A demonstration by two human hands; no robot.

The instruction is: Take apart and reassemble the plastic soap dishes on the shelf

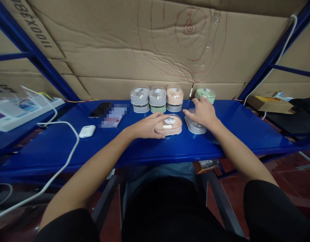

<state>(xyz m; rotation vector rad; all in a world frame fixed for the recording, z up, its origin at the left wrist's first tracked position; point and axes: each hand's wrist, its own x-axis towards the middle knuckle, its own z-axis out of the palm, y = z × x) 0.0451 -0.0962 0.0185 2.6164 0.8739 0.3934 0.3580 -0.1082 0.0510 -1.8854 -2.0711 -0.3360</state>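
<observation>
My left hand [149, 127] curves round the left end of a pink oval box [173, 130] with a clear lid, a round label and a small clasp. Its fingers lie along the far side and the thumb near the front. Just right of it is a grey oval box [195, 127], partly covered by my right hand [204, 112]. That hand's thumb and fingers are spread above the grey box, fingertips towards a green box [207, 95] farther back. Whether the right hand touches either box is unclear. Behind stand stacked boxes: two grey-topped [139, 97] and one pink-topped [174, 96].
To the left on the blue table [134, 148] lie a white earphone case [87, 131], a phone with a blurred screen [114, 116] and a dark phone [100, 110]. Cardboard [114, 50] walls the back. A white cable [71, 154] crosses the left edge.
</observation>
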